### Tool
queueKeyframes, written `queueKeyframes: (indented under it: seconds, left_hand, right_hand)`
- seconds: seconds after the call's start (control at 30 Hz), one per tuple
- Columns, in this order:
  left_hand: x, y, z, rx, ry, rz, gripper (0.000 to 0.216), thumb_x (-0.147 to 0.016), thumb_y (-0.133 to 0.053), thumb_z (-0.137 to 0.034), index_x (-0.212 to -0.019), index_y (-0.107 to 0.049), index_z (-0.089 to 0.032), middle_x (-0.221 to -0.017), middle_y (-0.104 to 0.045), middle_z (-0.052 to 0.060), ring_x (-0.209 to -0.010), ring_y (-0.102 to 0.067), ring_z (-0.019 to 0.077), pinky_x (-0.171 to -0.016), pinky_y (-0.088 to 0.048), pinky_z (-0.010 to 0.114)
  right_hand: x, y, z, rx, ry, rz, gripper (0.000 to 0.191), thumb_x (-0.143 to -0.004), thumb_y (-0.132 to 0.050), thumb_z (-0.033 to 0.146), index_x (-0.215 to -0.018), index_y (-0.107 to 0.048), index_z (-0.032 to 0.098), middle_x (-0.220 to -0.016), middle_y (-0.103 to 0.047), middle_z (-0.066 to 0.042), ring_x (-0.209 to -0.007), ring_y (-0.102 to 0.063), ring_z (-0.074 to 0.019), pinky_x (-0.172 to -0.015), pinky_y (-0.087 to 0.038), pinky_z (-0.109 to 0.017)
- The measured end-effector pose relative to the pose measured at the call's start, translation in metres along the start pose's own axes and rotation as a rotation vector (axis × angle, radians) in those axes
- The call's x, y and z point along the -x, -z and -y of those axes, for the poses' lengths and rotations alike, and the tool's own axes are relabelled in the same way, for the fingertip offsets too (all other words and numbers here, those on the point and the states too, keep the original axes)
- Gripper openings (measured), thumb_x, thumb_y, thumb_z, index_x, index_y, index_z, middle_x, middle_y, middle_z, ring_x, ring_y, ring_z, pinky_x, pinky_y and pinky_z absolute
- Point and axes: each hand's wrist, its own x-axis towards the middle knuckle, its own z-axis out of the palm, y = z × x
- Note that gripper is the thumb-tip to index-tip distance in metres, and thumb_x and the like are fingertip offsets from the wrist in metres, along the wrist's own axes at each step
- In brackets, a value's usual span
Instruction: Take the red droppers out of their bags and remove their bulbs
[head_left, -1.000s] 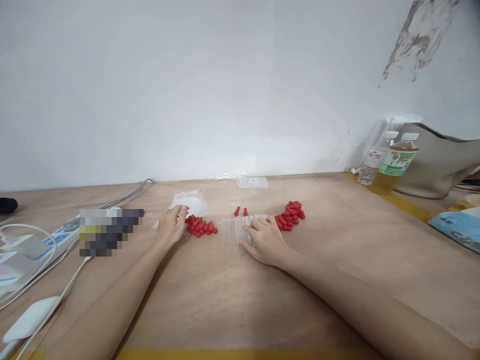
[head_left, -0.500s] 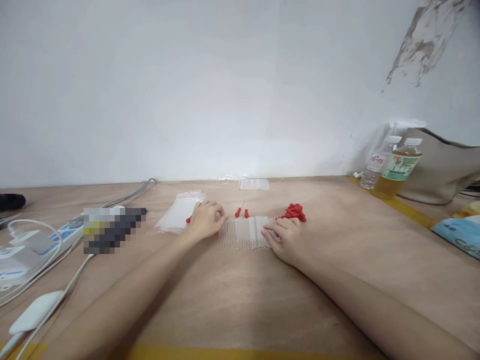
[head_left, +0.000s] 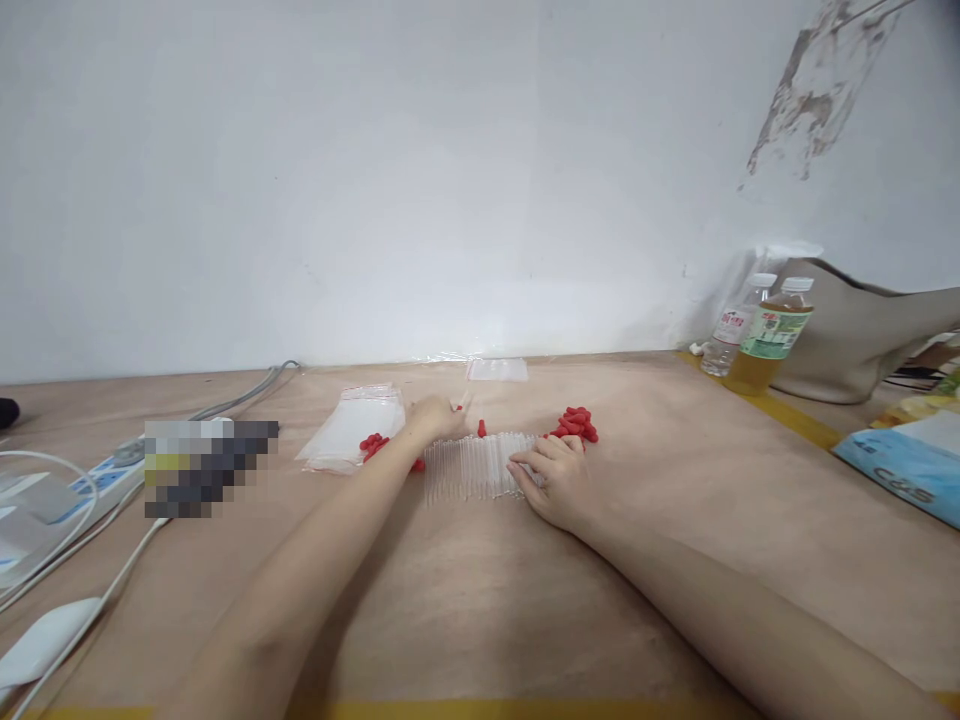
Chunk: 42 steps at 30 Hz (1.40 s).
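Observation:
A row of thin clear tubes point(head_left: 480, 468) lies side by side on the table in front of me. My right hand point(head_left: 559, 482) rests at the row's right end, fingers stretched out and touching the tubes. Beyond the row's left part is my left hand point(head_left: 437, 415), closed at a small dropper with a red bulb point(head_left: 459, 408) and a clear tube; its fingers are partly hidden and blurred. A single red rubber bulb point(head_left: 481, 428) lies just behind the row. Red bulbs are heaped on the right point(head_left: 576, 424), and more red bulbs point(head_left: 373, 445) show beside my left forearm.
Clear zip bags point(head_left: 352, 425) are stacked left of my left arm, with another flat bag point(head_left: 498, 370) near the wall. A power strip point(head_left: 112, 478) with cables lies far left. Bottles point(head_left: 772, 335), a grey bag point(head_left: 832, 340) and a tissue pack point(head_left: 900, 470) stand or lie right.
My left hand has moved from the row's left end to the dropper behind it, which has shifted slightly away. The red bulbs on the left are uncovered. My right hand stays on the row.

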Motion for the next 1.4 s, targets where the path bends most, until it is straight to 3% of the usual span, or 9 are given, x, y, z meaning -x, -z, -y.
queueKeyframes:
  seconds: [0.13, 0.2, 0.27, 0.37, 0.47, 0.73, 0.97, 1.17, 1.4]
  left_hand:
    - [0.045, 0.000, 0.014, 0.007, -0.194, -0.223, 0.021, -0.081, -0.039, -0.033, -0.085, -0.055, -0.019, -0.088, -0.064, 0.005, -0.089, -0.055, 0.0220, -0.087, -0.026, 0.039]
    - [0.069, -0.008, 0.025, 0.020, -0.473, -0.443, 0.019, -0.082, -0.041, -0.032, -0.078, -0.054, -0.018, -0.081, -0.064, 0.005, -0.081, -0.055, 0.0200, -0.082, -0.028, 0.038]
    - [0.088, -0.018, 0.034, 0.032, -0.619, -0.579, 0.014, -0.082, -0.045, -0.028, -0.075, -0.053, -0.019, -0.078, -0.064, 0.003, -0.078, -0.055, 0.0181, -0.079, -0.029, 0.036]
    - [0.101, -0.030, 0.041, 0.058, -0.715, -0.655, 0.008, -0.080, -0.050, -0.023, -0.073, -0.053, -0.019, -0.076, -0.065, 0.000, -0.074, -0.055, 0.0158, -0.077, -0.030, 0.035]
    - [0.101, -0.036, 0.042, 0.090, -0.742, -0.649, 0.008, -0.079, -0.051, -0.023, -0.072, -0.053, -0.020, -0.074, -0.065, 0.000, -0.072, -0.055, 0.0148, -0.076, -0.032, 0.034]
    - [0.098, -0.039, 0.038, 0.167, -0.790, -0.671, 0.005, -0.079, -0.054, -0.023, -0.084, -0.054, -0.020, -0.075, -0.066, -0.001, -0.071, -0.056, 0.0139, -0.076, -0.035, 0.033]
    - [0.098, -0.039, 0.032, 0.108, -0.860, -0.630, 0.024, -0.078, -0.056, -0.028, -0.101, -0.057, -0.025, -0.106, -0.062, 0.003, -0.101, -0.050, 0.0205, -0.091, -0.031, 0.040]
    - [0.098, -0.039, 0.031, 0.086, -0.915, -0.580, 0.015, -0.080, -0.054, -0.026, -0.094, -0.058, -0.024, -0.095, -0.065, -0.001, -0.096, -0.051, 0.0174, -0.095, -0.028, 0.040]
    - [0.101, -0.036, 0.025, 0.032, -0.839, -0.465, 0.015, -0.085, -0.043, -0.024, -0.080, -0.055, -0.018, -0.078, -0.063, 0.000, -0.087, -0.052, 0.0160, -0.093, -0.025, 0.041]
  right_hand:
    - [-0.001, 0.000, 0.001, -0.021, -0.064, -0.132, 0.031, -0.078, -0.050, 0.033, -0.106, -0.056, 0.019, -0.094, -0.052, -0.008, -0.082, -0.048, -0.0183, -0.073, -0.032, -0.033]
    - [-0.002, 0.002, 0.003, -0.012, -0.052, -0.154, 0.041, -0.076, -0.052, 0.037, -0.113, -0.050, 0.018, -0.105, -0.050, -0.011, -0.091, -0.046, -0.0216, -0.077, -0.032, -0.035]
    - [-0.003, 0.006, 0.005, -0.002, 0.002, -0.118, 0.044, -0.076, -0.053, 0.040, -0.114, -0.049, 0.019, -0.107, -0.050, -0.011, -0.095, -0.046, -0.0223, -0.082, -0.030, -0.037]
    - [-0.003, 0.010, 0.007, -0.017, 0.126, 0.018, 0.035, -0.077, -0.053, 0.042, -0.106, -0.055, 0.022, -0.099, -0.057, -0.007, -0.093, -0.047, -0.0201, -0.087, -0.023, -0.040]
    - [-0.002, 0.009, 0.009, -0.016, 0.195, 0.098, 0.026, -0.079, -0.051, 0.041, -0.096, -0.060, 0.024, -0.088, -0.060, -0.003, -0.088, -0.049, -0.0174, -0.088, -0.019, -0.041]
    - [-0.002, 0.004, 0.009, 0.020, 0.210, 0.136, 0.021, -0.086, -0.044, 0.032, -0.095, -0.061, 0.024, -0.072, -0.061, -0.001, -0.078, -0.047, -0.0141, -0.085, -0.018, -0.038]
    - [-0.001, 0.002, 0.015, -0.011, 0.226, 0.174, 0.021, -0.086, -0.041, 0.026, -0.085, -0.061, 0.020, -0.065, -0.058, 0.000, -0.072, -0.045, -0.0132, -0.081, -0.019, -0.036]
    - [0.000, 0.004, 0.020, -0.069, 0.237, 0.213, 0.023, -0.087, -0.040, 0.027, -0.079, -0.060, 0.019, -0.063, -0.058, 0.001, -0.069, -0.044, -0.0120, -0.081, -0.019, -0.035]
    - [-0.002, -0.003, 0.018, -0.150, 0.193, 0.213, 0.027, -0.087, -0.040, 0.030, -0.073, -0.060, 0.018, -0.056, -0.055, 0.001, -0.065, -0.040, -0.0115, -0.074, -0.019, -0.033]
